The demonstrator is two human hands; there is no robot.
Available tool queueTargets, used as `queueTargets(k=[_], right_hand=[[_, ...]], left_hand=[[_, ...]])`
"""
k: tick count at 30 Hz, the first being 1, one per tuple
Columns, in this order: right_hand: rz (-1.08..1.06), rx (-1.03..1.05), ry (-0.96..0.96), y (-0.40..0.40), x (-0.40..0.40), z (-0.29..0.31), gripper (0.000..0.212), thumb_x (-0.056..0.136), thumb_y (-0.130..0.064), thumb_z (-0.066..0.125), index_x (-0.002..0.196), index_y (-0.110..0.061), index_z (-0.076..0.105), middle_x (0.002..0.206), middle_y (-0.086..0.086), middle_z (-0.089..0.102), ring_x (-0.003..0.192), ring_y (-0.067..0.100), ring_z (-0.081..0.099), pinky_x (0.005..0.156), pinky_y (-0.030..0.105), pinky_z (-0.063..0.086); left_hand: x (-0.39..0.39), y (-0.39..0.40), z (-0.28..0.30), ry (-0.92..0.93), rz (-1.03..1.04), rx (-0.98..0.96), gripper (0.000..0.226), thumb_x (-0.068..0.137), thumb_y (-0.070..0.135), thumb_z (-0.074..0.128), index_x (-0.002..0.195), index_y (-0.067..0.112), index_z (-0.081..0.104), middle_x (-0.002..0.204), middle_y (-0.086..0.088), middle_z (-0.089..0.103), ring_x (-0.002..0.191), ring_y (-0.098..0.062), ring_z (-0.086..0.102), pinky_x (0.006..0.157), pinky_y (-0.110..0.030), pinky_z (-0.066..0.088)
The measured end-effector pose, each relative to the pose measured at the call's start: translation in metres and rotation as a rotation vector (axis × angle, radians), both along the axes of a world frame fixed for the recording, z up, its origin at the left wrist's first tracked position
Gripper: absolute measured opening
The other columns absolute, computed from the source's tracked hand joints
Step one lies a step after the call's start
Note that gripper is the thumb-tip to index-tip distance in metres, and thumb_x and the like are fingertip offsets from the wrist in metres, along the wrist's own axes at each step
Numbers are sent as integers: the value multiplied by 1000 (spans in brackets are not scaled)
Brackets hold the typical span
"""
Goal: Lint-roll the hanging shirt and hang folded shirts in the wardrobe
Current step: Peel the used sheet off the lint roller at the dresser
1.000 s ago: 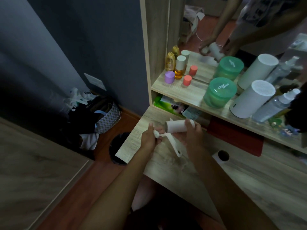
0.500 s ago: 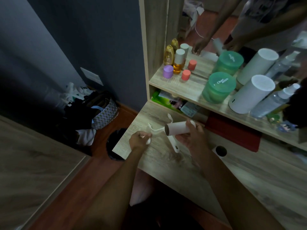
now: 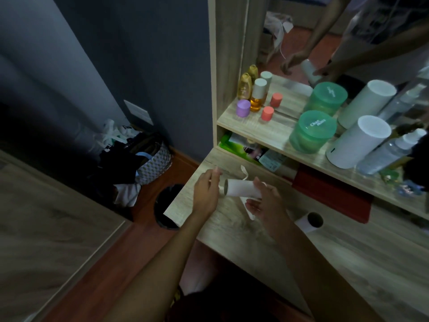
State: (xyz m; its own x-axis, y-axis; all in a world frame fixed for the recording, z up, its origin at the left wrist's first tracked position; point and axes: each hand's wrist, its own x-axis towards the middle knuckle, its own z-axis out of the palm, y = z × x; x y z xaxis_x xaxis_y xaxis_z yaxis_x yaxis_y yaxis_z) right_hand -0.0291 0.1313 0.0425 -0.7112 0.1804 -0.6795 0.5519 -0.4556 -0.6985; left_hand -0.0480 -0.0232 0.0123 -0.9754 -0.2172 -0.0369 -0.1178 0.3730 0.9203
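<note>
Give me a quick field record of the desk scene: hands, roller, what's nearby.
left hand: at the roller's left end, fingers curled; grip unclear
right hand: holds the roller over the desk
roller: white, lying sideways, a loose strip curling up from it
spare roll: on the desk, right of the hands
bin: on the floor at the desk's left corner
shelf: holds bottles, a green tub and a white cylinder
shirt: not in view
</note>
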Motion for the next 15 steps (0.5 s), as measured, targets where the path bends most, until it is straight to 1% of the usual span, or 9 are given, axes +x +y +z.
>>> queueTargets(k=[2,3,4,6,8,9,11,13,15], right_hand=[[7,-25,16,-12,-2,3,16,88,-22,66,98,-20,54,102,9,56,84,23,61,61,31,53],[15,-49,35,-18,-2,4,13,89,-20,65,94,-22,54,102,9,56,84,23,60,61,30,53],[19,-93,57,-24,-2,3,12,89,-18,65,93,-23,55,104,10,56,84,23,60,60,30,52],[17,-180,72,-31,-1,1,15,87,-17,67,98,-20,57,108,12,57,87,23,60,57,27,52],[31,-201,45,-33,-1,-1,19,87,-20,68,103,-15,59,105,12,59,85,21,60,54,24,51],[50,-190,25,-33,0,-1,20,87,-21,67,104,-12,60,102,12,60,83,19,60,52,22,51],[66,-183,-6,-30,-1,-8,20,88,-20,66,103,-8,62,103,14,61,82,18,60,50,21,51],[134,-155,15,-25,1,-12,20,88,-24,65,102,-9,64,106,16,64,84,19,63,56,24,52],[200,-135,56,-24,3,-20,20,90,-26,63,101,-10,66,105,17,65,82,18,65,61,26,53]], left_hand=[[1,3,18,-102,-150,107,41,101,42,34,104,17,66,96,3,65,83,-5,59,64,-11,46],[2,2,19,-127,-227,93,36,100,41,39,104,18,66,97,2,66,80,-5,59,59,-10,45],[3,-1,18,-134,-272,72,31,97,41,46,102,19,67,94,2,66,74,-6,60,56,-14,46],[4,-12,14,-132,-249,52,32,89,48,55,90,19,69,82,5,66,64,-9,59,56,-26,46],[6,-24,11,-133,-167,50,49,82,60,54,79,13,65,69,7,59,64,-12,55,60,-33,44],[7,-30,11,-126,-142,52,54,81,62,54,77,10,62,67,6,55,65,-13,54,61,-35,44],[8,-35,13,-130,-136,61,53,85,57,57,76,5,60,66,4,53,66,-13,52,60,-33,43],[9,-35,11,-147,-149,62,48,87,50,60,75,3,60,66,3,54,64,-12,52,60,-30,42],[10,-36,14,-154,-170,23,45,87,49,61,74,7,61,66,6,56,64,-9,53,61,-28,41]])
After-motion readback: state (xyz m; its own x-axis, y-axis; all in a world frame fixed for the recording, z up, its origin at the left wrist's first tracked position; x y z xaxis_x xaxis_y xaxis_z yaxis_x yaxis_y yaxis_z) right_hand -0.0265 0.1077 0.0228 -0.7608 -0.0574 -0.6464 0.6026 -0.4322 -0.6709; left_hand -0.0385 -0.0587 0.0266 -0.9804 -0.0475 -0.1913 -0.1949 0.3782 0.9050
